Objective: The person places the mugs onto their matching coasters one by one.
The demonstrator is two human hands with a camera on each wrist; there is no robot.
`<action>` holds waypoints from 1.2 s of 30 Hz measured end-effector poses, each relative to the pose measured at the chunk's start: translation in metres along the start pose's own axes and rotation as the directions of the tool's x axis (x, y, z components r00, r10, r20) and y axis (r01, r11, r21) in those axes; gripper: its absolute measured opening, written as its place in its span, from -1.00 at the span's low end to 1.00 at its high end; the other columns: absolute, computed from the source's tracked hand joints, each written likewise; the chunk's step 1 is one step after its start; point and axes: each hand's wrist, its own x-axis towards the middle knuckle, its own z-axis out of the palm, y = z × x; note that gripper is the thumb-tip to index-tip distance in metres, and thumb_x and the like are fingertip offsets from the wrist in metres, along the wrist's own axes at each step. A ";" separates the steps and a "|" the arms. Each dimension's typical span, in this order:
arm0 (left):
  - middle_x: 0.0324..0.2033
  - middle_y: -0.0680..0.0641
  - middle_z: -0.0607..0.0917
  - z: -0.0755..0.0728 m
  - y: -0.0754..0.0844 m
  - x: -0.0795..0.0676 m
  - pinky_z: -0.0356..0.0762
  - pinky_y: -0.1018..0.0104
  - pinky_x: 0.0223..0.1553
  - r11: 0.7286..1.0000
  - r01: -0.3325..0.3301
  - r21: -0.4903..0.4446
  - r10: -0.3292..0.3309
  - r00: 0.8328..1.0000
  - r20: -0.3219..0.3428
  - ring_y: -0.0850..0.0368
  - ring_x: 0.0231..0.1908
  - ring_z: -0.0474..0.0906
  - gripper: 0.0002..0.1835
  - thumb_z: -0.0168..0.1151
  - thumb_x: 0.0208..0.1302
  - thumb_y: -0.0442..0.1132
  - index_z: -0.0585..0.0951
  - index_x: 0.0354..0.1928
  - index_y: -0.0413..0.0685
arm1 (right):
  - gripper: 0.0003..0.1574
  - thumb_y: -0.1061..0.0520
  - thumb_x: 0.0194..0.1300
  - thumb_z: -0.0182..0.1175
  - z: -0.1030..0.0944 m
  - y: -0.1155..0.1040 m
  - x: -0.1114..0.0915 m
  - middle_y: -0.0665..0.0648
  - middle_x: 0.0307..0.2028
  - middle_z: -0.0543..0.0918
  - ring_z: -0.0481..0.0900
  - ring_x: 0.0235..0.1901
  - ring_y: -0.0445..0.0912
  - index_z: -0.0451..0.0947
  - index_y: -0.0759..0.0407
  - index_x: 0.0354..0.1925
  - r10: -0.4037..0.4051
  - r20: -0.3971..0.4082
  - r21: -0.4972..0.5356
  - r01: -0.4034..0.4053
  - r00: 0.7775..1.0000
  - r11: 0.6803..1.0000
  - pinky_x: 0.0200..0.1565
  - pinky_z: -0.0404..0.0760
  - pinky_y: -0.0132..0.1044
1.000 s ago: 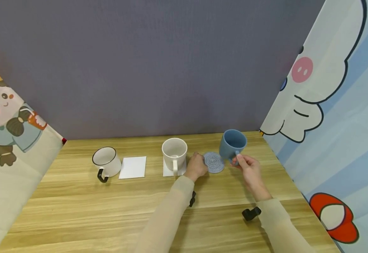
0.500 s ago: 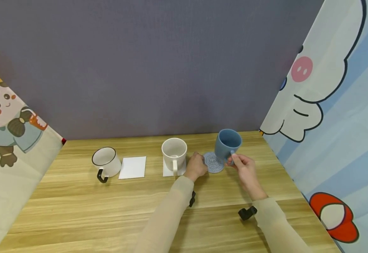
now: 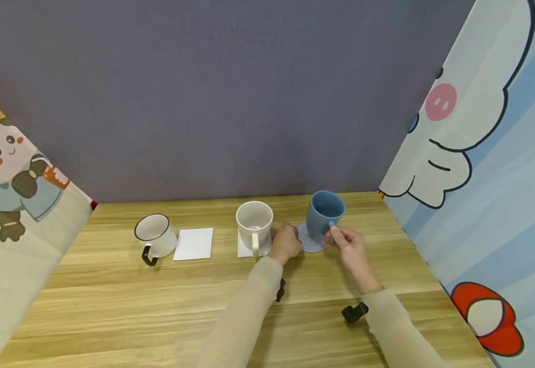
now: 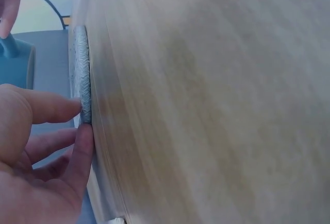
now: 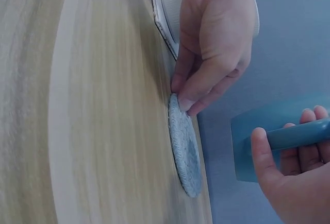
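My right hand [image 3: 351, 248] grips the handle of a blue mug [image 3: 319, 214]. In the right wrist view a gap shows between the mug's base and the round grey-blue woven coaster [image 5: 184, 149]; from the head view, the mug overlaps that coaster. My left hand [image 3: 286, 243] pinches the coaster's left edge between thumb and fingers, as the left wrist view shows up close. The coaster lies flat on the wooden table [image 3: 157, 306]. Just left of my left hand, a white mug [image 3: 254, 222] stands on a white square coaster [image 3: 243, 250], handle toward me.
Farther left is a white mug with a black rim and black handle [image 3: 156, 239], beside a bare white square coaster [image 3: 193, 244]. A grey panel [image 3: 230, 102] rises behind the table. Printed cartoon curtains [image 3: 502, 214] border both sides.
My right hand has carried the blue mug leftward, from beside the round coaster to over it, and slightly lower. The left hand has stayed at the coaster's edge.
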 end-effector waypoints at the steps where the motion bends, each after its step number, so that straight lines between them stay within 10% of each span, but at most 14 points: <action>1: 0.07 -0.25 0.58 0.000 -0.001 0.000 0.53 0.12 0.20 1.000 -0.001 0.002 0.001 1.000 -0.002 -0.13 0.10 0.59 -0.75 0.30 0.04 -0.45 0.73 -0.18 -0.28 | -0.55 0.26 0.53 0.08 0.001 0.001 0.000 0.08 -0.42 0.64 0.64 -0.33 -0.14 0.45 0.79 -0.22 0.004 0.002 -0.002 -0.004 1.000 1.000 -0.09 0.71 -0.26; 36: -0.09 -0.17 0.60 0.004 -0.005 0.001 0.59 0.15 0.00 1.000 -0.020 -0.010 0.020 0.999 -0.042 -0.04 -0.10 0.58 -0.90 0.31 -0.08 -0.44 0.60 -0.56 -0.11 | -0.63 0.26 0.53 0.09 0.009 0.030 0.005 0.13 -0.40 0.65 0.67 -0.35 -0.09 0.55 0.65 -0.24 0.120 0.007 -0.145 -0.117 0.993 0.982 -0.12 0.70 -0.18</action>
